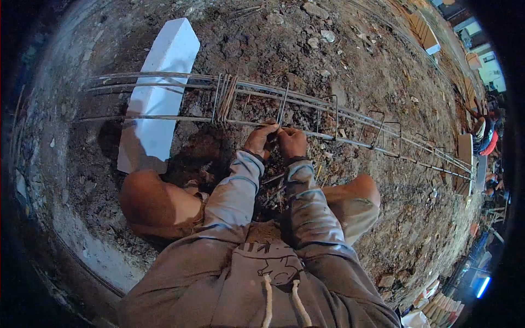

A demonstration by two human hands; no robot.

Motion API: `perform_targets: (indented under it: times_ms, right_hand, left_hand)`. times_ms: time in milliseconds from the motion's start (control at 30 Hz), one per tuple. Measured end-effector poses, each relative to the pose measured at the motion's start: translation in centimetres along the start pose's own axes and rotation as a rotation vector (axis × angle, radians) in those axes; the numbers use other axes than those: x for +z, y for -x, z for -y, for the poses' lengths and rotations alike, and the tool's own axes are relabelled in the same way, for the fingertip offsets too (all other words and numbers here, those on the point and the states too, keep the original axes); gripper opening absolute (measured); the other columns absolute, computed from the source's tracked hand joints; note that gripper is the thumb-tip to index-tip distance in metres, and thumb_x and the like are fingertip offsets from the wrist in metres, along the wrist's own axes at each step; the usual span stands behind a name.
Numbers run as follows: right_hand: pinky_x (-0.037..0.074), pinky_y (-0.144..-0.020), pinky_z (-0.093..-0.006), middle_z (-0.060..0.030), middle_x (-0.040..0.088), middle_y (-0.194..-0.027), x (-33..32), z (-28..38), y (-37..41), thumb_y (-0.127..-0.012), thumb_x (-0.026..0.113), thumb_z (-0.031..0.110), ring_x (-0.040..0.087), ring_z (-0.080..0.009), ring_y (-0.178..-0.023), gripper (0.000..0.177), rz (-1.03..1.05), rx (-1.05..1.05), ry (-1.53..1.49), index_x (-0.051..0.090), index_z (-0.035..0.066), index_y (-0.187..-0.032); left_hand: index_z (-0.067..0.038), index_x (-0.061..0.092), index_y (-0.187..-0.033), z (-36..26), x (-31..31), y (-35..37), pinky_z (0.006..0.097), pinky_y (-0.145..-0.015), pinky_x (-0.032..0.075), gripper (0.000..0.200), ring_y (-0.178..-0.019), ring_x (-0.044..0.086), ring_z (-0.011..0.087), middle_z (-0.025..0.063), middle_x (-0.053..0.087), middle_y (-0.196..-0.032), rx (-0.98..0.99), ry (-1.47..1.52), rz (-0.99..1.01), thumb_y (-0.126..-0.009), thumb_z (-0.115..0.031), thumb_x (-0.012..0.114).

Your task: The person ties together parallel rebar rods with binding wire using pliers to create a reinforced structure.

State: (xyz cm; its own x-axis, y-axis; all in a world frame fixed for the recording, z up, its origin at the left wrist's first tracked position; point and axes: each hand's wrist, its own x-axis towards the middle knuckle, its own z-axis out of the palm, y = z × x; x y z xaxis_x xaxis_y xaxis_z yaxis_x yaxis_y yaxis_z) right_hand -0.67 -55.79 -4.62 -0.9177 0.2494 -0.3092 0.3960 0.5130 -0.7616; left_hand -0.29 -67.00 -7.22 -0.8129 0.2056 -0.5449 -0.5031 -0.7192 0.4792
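Observation:
A long cage of steel bars [350,141] with square stirrups runs across the ground in front of me. Its left end lies over a white block [156,101]. Several stirrups [225,101] are bunched together left of my hands. My left hand [260,140] and my right hand [292,143] meet at the near bar, at the foot of one stirrup [283,104]. The fingers of both are closed in a pinch there; whatever is between the fingertips is too small to make out.
Rough soil with small stones surrounds the cage. Another pale block [465,164] supports its far right end, near a person in red [488,143]. A further block [424,33] lies at the upper right. A bright lamp [483,287] shines at the lower right.

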Motion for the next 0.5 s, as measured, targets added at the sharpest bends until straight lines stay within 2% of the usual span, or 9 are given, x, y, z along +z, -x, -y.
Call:
perform_targets:
  times_ms: [67, 100, 167, 233, 333, 400, 433, 467, 500]
  right_hand:
    - [0.046, -0.053, -0.0302, -0.0098, 0.062, -0.066, 0.1, -0.9, -0.4, -0.076, 0.062, 0.020, 0.059, -0.0174, -0.057, 0.022, 0.088, 0.060, -0.165, 0.064, -0.002, -0.077]
    - [0.046, -0.049, -0.0280, -0.0075, 0.061, -0.065, 0.2, -1.4, -0.5, -0.078, 0.060, 0.016, 0.058, -0.0148, -0.056, 0.017, 0.174, 0.121, -0.333, 0.062, -0.001, -0.079]
    - [0.045, -0.047, -0.0259, -0.0061, 0.060, -0.065, 0.1, -1.8, -0.6, -0.079, 0.059, 0.013, 0.056, -0.0130, -0.055, 0.014, 0.214, 0.125, -0.370, 0.061, -0.001, -0.082]
    - [0.044, -0.045, -0.0239, -0.0048, 0.059, -0.065, -0.2, -1.4, -0.2, -0.080, 0.057, 0.010, 0.055, -0.0112, -0.053, 0.012, 0.253, 0.130, -0.401, 0.060, -0.001, -0.085]
    - [0.044, -0.045, -0.0246, -0.0055, 0.059, -0.064, -1.0, -0.9, 1.3, -0.081, 0.057, 0.012, 0.056, -0.0115, -0.054, 0.015, 0.257, 0.245, -0.580, 0.060, -0.002, -0.086]
    - [0.044, -0.046, -0.0253, -0.0039, 0.059, -0.064, -0.3, -4.1, 1.2, -0.083, 0.055, 0.013, 0.056, -0.0107, -0.055, 0.016, 0.217, 0.038, -0.213, 0.060, -0.001, -0.086]
    - [0.047, -0.051, -0.0323, -0.0090, 0.061, -0.065, 0.0, -5.0, 1.9, -0.080, 0.055, 0.015, 0.060, -0.0208, -0.058, 0.017, 0.123, -0.022, -0.071, 0.060, -0.001, -0.086]
    - [0.047, -0.051, -0.0323, -0.0090, 0.061, -0.065, -0.5, -3.5, 3.1, -0.080, 0.055, 0.015, 0.060, -0.0208, -0.058, 0.017, 0.117, -0.010, -0.058, 0.060, -0.001, -0.086]
    - [0.047, -0.054, -0.0361, -0.0127, 0.062, -0.068, -1.3, -0.2, 4.8, -0.078, 0.055, 0.015, 0.060, -0.0273, -0.061, 0.018, 0.054, -0.131, 0.161, 0.059, -0.002, -0.084]
  left_hand:
    - [-0.012, 0.062, -0.090, 0.3, -0.8, -0.6, 0.0288, -0.063, 0.048, 0.014, -0.068, 0.058, 0.0154, 0.0014, 0.061, -0.082, 0.025, -0.079, -0.087, -0.078, -0.018, 0.065]
    - [-0.013, 0.062, -0.091, 1.7, -3.5, -2.9, 0.0308, -0.065, 0.048, 0.015, -0.066, 0.058, 0.0161, 0.0010, 0.061, -0.081, 0.056, -0.160, -0.007, -0.078, -0.018, 0.065]
    - [-0.013, 0.061, -0.092, 1.0, -2.8, -2.2, 0.0329, -0.066, 0.048, 0.015, -0.065, 0.057, 0.0167, 0.0007, 0.060, -0.080, 0.086, -0.240, 0.074, -0.078, -0.018, 0.064]
    - [-0.012, 0.059, -0.096, -0.1, -0.9, -0.4, 0.0335, -0.069, 0.047, 0.018, -0.064, 0.057, 0.0176, 0.0005, 0.060, -0.081, -0.145, -0.030, 0.018, -0.081, -0.022, 0.060]
    - [-0.010, 0.055, -0.107, -2.2, 0.4, 1.8, 0.0329, -0.072, 0.048, 0.027, -0.074, 0.060, 0.0192, 0.0034, 0.060, -0.089, -0.338, -0.108, 0.039, -0.084, -0.025, 0.055]
    - [-0.008, 0.051, -0.111, -2.9, 1.5, 2.8, 0.0324, -0.074, 0.049, 0.031, -0.081, 0.060, 0.0201, 0.0058, 0.060, -0.093, -0.247, -0.165, 0.045, -0.085, -0.025, 0.053]
    - [-0.006, 0.048, -0.116, -3.0, 1.7, 2.9, 0.0318, -0.076, 0.049, 0.035, -0.087, 0.060, 0.0211, 0.0082, 0.060, -0.097, -0.143, -0.218, 0.050, -0.087, -0.025, 0.050]
    - [-0.006, 0.048, -0.116, -2.4, 0.9, 1.7, 0.0318, -0.076, 0.049, 0.035, -0.087, 0.060, 0.0211, 0.0082, 0.060, -0.097, -0.158, -0.208, 0.055, -0.087, -0.025, 0.050]
    - [-0.005, 0.046, -0.118, -1.1, -0.7, -0.4, 0.0330, -0.079, 0.048, 0.036, -0.092, 0.058, 0.0218, 0.0099, 0.059, -0.100, -0.202, -0.060, 0.192, -0.087, -0.022, 0.049]
